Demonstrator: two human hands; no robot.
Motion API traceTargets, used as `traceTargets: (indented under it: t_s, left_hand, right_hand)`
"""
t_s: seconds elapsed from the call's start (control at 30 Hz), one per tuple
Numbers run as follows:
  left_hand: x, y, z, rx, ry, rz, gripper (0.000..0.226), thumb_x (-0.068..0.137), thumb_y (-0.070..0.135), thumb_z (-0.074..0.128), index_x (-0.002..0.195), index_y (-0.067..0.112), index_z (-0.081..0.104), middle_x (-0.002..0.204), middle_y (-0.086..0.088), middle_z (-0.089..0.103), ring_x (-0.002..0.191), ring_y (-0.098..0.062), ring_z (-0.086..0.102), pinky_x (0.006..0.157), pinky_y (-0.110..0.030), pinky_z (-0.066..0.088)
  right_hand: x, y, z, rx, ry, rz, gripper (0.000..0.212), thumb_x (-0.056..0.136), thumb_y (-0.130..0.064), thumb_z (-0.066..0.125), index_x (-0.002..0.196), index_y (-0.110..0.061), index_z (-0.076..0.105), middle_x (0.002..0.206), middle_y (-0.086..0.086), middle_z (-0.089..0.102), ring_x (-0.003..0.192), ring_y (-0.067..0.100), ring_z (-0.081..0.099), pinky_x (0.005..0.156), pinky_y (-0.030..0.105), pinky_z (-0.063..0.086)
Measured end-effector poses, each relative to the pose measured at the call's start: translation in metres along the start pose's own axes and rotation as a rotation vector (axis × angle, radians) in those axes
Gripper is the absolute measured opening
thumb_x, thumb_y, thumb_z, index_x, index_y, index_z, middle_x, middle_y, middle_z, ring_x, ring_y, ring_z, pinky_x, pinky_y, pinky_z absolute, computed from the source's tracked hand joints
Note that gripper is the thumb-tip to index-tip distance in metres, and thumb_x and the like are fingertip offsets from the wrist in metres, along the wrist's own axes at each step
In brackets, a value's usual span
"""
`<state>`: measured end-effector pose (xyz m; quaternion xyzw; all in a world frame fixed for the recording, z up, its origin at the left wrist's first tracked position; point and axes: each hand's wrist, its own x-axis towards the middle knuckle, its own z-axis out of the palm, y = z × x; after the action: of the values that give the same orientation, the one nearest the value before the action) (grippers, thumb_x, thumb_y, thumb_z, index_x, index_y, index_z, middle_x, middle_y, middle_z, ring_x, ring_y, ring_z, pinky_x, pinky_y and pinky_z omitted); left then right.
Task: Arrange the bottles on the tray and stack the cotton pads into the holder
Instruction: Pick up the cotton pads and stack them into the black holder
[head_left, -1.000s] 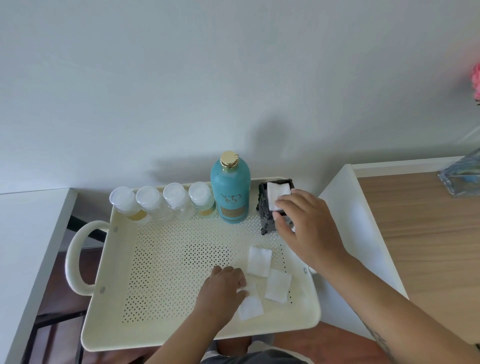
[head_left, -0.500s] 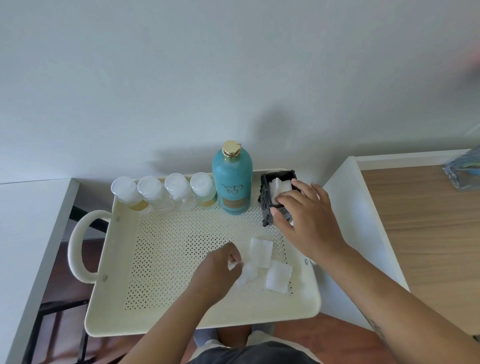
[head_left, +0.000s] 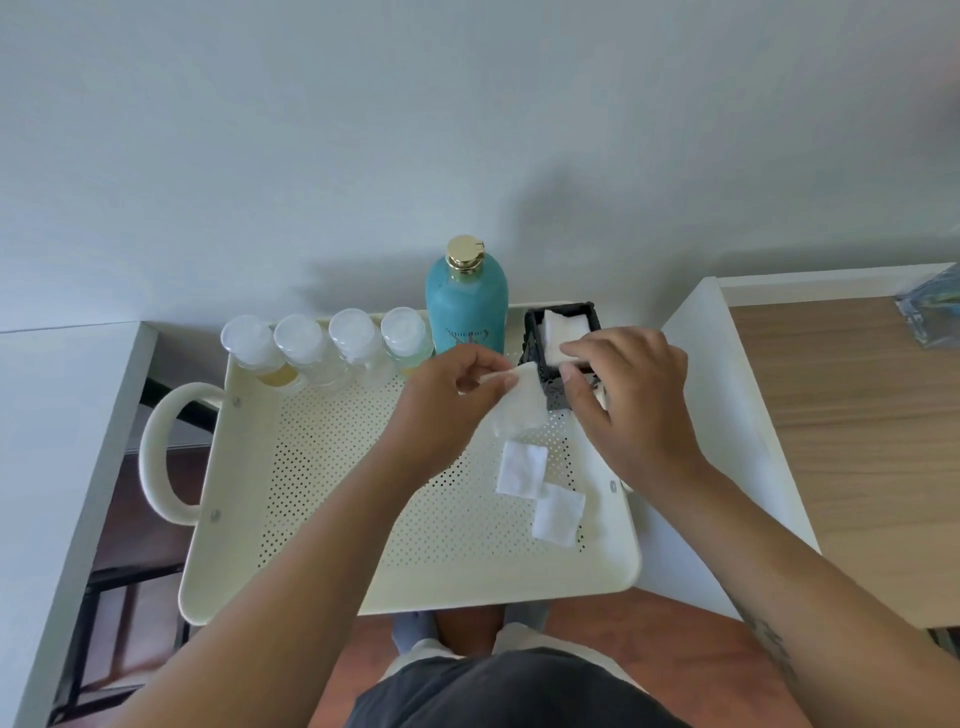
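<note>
A cream perforated tray (head_left: 322, 499) holds several small clear bottles (head_left: 317, 345) in a row at its back edge, beside a tall teal bottle (head_left: 466, 306) with a gold cap. At the tray's back right stands a black holder (head_left: 535, 343) with white cotton pads (head_left: 563, 325) in it. My left hand (head_left: 447, 410) pinches one cotton pad (head_left: 517, 410) in the air just left of the holder. My right hand (head_left: 628, 395) rests on the holder, fingertips on the pads inside, thumb on its front. Two loose pads (head_left: 522, 470) (head_left: 558, 514) lie on the tray floor.
The tray sits between a white surface (head_left: 57, 415) on the left and a white-edged wooden desk (head_left: 852, 415) on the right. A clear glass object (head_left: 932, 312) stands at the desk's far right. A wall is directly behind the tray. My knees are below.
My left hand picked a pad off the tray floor and carried it up toward the holder. My right hand stayed at the holder, pressing the pad inside.
</note>
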<state>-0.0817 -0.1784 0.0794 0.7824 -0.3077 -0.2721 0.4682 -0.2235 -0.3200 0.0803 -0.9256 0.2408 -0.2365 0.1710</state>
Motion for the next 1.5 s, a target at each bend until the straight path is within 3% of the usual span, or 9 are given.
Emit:
traceTargets:
  t_s: [0.17, 0.3, 0.47, 0.63, 0.77, 0.93, 1.1, 1.27, 1.5]
  left_hand:
    - [0.008, 0.025, 0.005, -0.131, -0.028, 0.037, 0.003, 0.087, 0.031, 0.071, 0.09, 0.031, 0.071, 0.081, -0.002, 0.072, 0.068, -0.003, 0.058, 0.064, -0.016, 0.05]
    - [0.014, 0.034, 0.008, -0.183, -0.04, 0.008, 0.007, 0.087, 0.028, 0.072, 0.094, 0.027, 0.071, 0.091, -0.014, 0.073, 0.08, -0.026, 0.065, 0.076, -0.035, 0.057]
    - [0.015, 0.028, 0.01, -0.216, 0.03, -0.006, 0.019, 0.089, 0.024, 0.07, 0.106, 0.026, 0.065, 0.093, 0.005, 0.07, 0.071, -0.003, 0.057, 0.068, -0.014, 0.05]
    - [-0.013, 0.006, 0.023, 0.02, 0.105, 0.006, 0.008, 0.088, 0.028, 0.068, 0.082, 0.031, 0.063, 0.073, 0.013, 0.063, 0.062, 0.004, 0.052, 0.06, -0.006, 0.044]
    - [-0.023, -0.02, 0.036, 0.106, 0.028, -0.091, 0.005, 0.088, 0.025, 0.067, 0.085, 0.029, 0.064, 0.077, 0.014, 0.065, 0.062, 0.003, 0.055, 0.056, -0.009, 0.044]
    - [-0.022, -0.053, 0.042, 0.196, -0.081, -0.184, 0.008, 0.089, 0.029, 0.066, 0.097, 0.028, 0.064, 0.087, 0.017, 0.064, 0.07, 0.002, 0.057, 0.062, -0.017, 0.046]
    - [-0.018, -0.069, 0.051, 0.329, -0.098, -0.094, 0.023, 0.089, 0.024, 0.066, 0.111, 0.024, 0.063, 0.109, 0.01, 0.062, 0.08, -0.004, 0.057, 0.068, -0.019, 0.046]
    - [-0.015, -0.074, 0.062, 0.517, -0.144, 0.031, 0.037, 0.091, 0.026, 0.063, 0.127, 0.022, 0.058, 0.125, 0.008, 0.056, 0.11, -0.016, 0.05, 0.087, -0.035, 0.052]
    - [-0.008, -0.079, 0.068, 0.64, -0.16, 0.035, 0.038, 0.092, 0.028, 0.06, 0.129, 0.023, 0.056, 0.124, 0.007, 0.056, 0.11, -0.019, 0.046, 0.085, -0.035, 0.051]
  right_hand:
    - [0.006, -0.011, -0.011, 0.396, -0.127, 0.274, 0.029, 0.088, -0.05, 0.061, 0.107, -0.027, 0.067, 0.091, -0.024, 0.064, 0.099, 0.0, 0.052, 0.085, 0.029, 0.039]
    - [0.011, -0.007, -0.015, 0.517, -0.203, 0.336, 0.006, 0.09, -0.033, 0.065, 0.088, -0.028, 0.068, 0.084, -0.017, 0.067, 0.087, -0.002, 0.056, 0.068, 0.005, 0.04]
    - [0.022, 0.004, -0.016, 0.623, -0.153, 0.441, 0.009, 0.09, -0.031, 0.066, 0.083, -0.024, 0.066, 0.07, -0.016, 0.063, 0.062, -0.003, 0.053, 0.058, 0.009, 0.039]
    - [0.044, 0.02, -0.008, 0.561, -0.159, 0.545, 0.011, 0.089, -0.03, 0.066, 0.091, -0.019, 0.067, 0.076, -0.007, 0.061, 0.068, 0.009, 0.053, 0.064, 0.023, 0.041]
    - [0.049, 0.023, -0.002, 0.415, -0.199, 0.487, 0.007, 0.089, -0.028, 0.065, 0.085, -0.022, 0.065, 0.076, -0.013, 0.059, 0.067, 0.003, 0.051, 0.06, 0.02, 0.037]
    - [0.048, 0.026, 0.003, 0.243, -0.21, 0.373, 0.008, 0.088, -0.023, 0.066, 0.093, -0.018, 0.063, 0.089, -0.004, 0.057, 0.092, 0.022, 0.054, 0.07, 0.028, 0.036]
    - [0.039, 0.029, 0.001, 0.241, -0.126, 0.351, 0.032, 0.087, -0.024, 0.068, 0.117, -0.02, 0.057, 0.106, -0.006, 0.049, 0.101, 0.018, 0.049, 0.08, 0.026, 0.038]
    - [0.021, 0.028, -0.002, 0.095, -0.012, 0.073, 0.022, 0.091, -0.02, 0.06, 0.111, -0.014, 0.066, 0.109, 0.002, 0.062, 0.105, 0.023, 0.05, 0.088, 0.028, 0.042]
    - [0.009, 0.021, 0.007, -0.034, -0.108, -0.131, 0.022, 0.091, -0.022, 0.059, 0.106, -0.011, 0.071, 0.11, 0.001, 0.07, 0.119, 0.027, 0.057, 0.098, 0.04, 0.044]
